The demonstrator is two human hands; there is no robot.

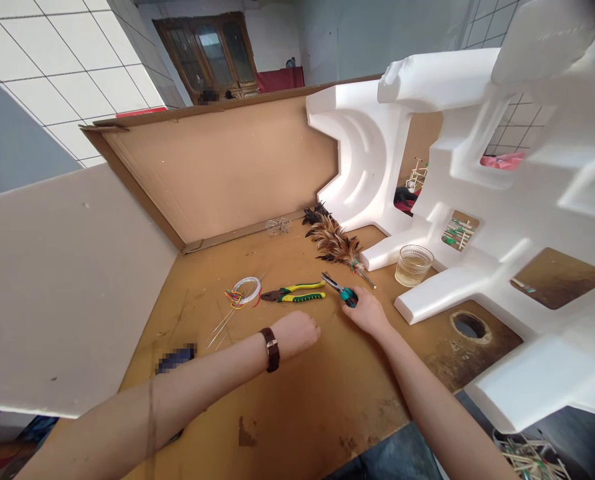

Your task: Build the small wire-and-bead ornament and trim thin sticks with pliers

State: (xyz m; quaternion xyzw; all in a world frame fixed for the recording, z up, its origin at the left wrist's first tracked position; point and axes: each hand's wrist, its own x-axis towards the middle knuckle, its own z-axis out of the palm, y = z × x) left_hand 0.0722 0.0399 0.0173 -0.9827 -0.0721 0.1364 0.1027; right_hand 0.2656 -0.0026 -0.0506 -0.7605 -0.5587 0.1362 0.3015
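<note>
My right hand (368, 311) is wrapped round the teal handles of a small pair of pliers (333, 283), whose metal jaws point up and left. My left hand (297, 333), with a brown watch on the wrist, is closed just left of it; whatever its fingers hold, if anything, is hidden. Just beyond the left hand lie yellow-and-green pliers (297, 293) on the brown table (287, 400). To their left rests a white ring-shaped coil (247, 291) with red and yellow threads and thin wires. A brown feather bunch (333, 240) on a stick lies past the right hand.
White foam packing (457, 167) rises along the right side, with a glass of pale liquid (414, 265) beside it. A cardboard wall (232, 177) stands at the back, a tangle of wire (278, 227) at its foot. The tabletop has a round hole (470, 327) at right.
</note>
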